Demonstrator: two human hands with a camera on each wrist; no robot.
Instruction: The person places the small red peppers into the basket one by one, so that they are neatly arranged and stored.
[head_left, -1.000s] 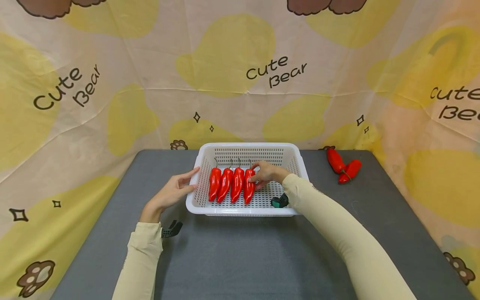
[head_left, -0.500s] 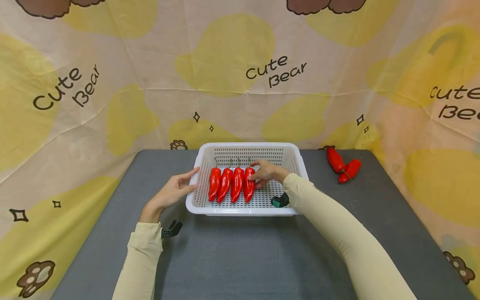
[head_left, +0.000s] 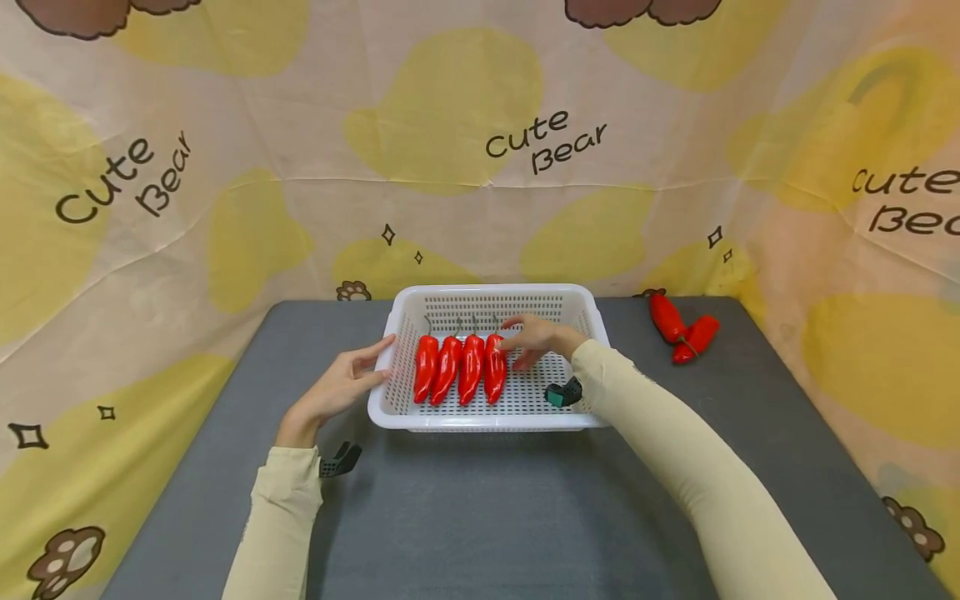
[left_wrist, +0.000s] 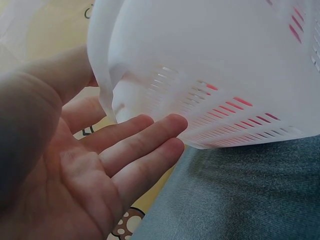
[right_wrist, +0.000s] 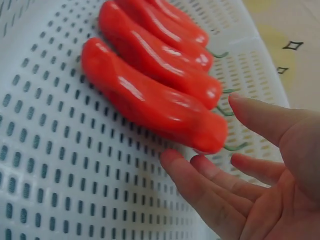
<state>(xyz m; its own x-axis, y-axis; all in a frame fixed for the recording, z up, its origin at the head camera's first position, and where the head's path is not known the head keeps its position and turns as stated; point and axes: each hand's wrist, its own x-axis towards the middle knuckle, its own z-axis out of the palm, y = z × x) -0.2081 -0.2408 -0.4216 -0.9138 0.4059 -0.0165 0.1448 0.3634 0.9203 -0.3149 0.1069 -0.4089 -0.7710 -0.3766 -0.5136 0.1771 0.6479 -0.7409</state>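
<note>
A white plastic basket (head_left: 480,422) holds several glossy red peppers in a slanted row, stems toward the far wall. My left hand (head_left: 342,385) holds its left rim. In the left wrist view thumb and forefinger pass over the rim, and the other fingers lie straight beside the outer wall (left_wrist: 240,55). Inside the basket my right hand (head_left: 534,335) hovers with spread fingers by the stem end of the rightmost pepper (head_left: 495,375). The right wrist view shows this pepper (right_wrist: 145,97) lying on the slotted bottom, between my thumb and fingers (right_wrist: 190,180), apparently untouched.
Two more red peppers (head_left: 684,327) lie crossed at the table's back right. The dark grey table (head_left: 457,517) ends against a patterned cloth backdrop (head_left: 465,150). Each wrist wears a small black device (head_left: 341,460).
My right hand's fingers have opened off the rightmost pepper, and the hand has drawn slightly right. That pepper stays in the row. The left hand keeps its place on the rim.
</note>
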